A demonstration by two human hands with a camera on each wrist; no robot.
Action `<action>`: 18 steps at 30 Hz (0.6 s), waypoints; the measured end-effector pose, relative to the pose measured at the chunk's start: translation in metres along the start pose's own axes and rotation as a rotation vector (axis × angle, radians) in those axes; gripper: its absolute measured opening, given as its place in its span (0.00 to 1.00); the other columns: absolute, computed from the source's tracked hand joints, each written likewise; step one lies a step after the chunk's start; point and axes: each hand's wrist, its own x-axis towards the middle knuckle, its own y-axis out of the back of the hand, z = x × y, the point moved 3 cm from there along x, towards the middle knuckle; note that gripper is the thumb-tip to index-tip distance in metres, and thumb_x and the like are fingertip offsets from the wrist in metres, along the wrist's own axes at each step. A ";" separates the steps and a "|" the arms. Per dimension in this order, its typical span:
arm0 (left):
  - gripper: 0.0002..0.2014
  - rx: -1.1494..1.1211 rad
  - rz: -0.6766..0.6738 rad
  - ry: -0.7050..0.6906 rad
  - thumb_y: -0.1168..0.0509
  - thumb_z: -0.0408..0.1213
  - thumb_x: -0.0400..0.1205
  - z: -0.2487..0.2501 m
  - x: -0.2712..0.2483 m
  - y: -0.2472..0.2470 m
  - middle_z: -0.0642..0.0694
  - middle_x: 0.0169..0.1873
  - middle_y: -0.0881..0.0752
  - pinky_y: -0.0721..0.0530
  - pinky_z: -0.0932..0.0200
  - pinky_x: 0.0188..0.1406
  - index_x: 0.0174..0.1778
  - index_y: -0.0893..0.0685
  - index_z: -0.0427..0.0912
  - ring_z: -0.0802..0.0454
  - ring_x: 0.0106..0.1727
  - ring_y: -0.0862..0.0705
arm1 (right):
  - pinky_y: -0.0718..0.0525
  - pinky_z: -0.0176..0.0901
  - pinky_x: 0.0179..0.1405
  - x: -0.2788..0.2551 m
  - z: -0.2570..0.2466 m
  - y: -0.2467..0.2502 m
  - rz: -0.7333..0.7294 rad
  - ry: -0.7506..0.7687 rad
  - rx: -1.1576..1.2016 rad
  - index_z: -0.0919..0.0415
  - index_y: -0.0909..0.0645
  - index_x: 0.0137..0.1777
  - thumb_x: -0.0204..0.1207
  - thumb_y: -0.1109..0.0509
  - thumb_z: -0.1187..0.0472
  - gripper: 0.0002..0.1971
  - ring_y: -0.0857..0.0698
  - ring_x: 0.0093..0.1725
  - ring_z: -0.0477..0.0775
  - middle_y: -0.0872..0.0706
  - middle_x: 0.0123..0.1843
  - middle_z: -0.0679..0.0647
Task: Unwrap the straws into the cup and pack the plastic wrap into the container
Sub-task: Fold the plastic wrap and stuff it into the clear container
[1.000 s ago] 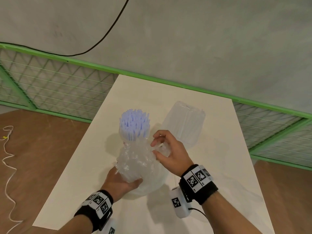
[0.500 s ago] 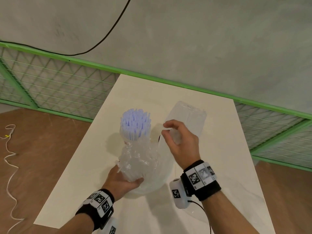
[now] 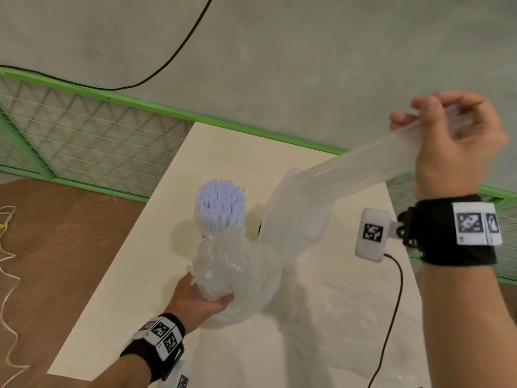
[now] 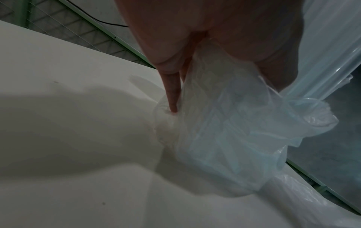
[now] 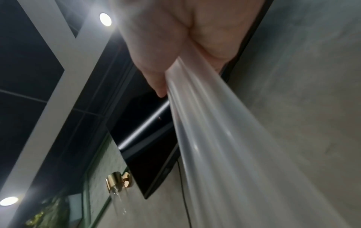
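The right hand (image 3: 450,141) is raised high, fingers curled round a stretched strip of plastic wrap (image 3: 358,169). The left hand (image 3: 200,298) stays low on the tabletop (image 3: 321,317) — gripping crumpled wrap beside the straws (image 3: 219,205).

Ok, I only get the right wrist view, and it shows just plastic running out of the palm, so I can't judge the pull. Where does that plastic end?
Observer: The plastic wrap slants down and left from the raised right hand to the table, ending just right of the straws.
Operator: Are the straws covered?
Observer: No. The straws stand upright in a bunch with bare tops.
Operator: And the left hand?
Observer: The left hand grips a crumpled wad of clear plastic low over the table, in front of the straws.
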 end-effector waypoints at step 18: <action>0.28 -0.120 -0.007 0.047 0.21 0.27 0.69 0.018 -0.007 -0.004 0.59 0.41 0.16 0.28 0.88 0.32 0.64 0.22 0.30 0.80 0.35 0.21 | 0.53 0.56 0.83 -0.070 0.163 -0.032 -1.205 -0.025 -1.149 0.53 0.52 0.87 0.87 0.50 0.43 0.32 0.59 0.87 0.54 0.50 0.89 0.48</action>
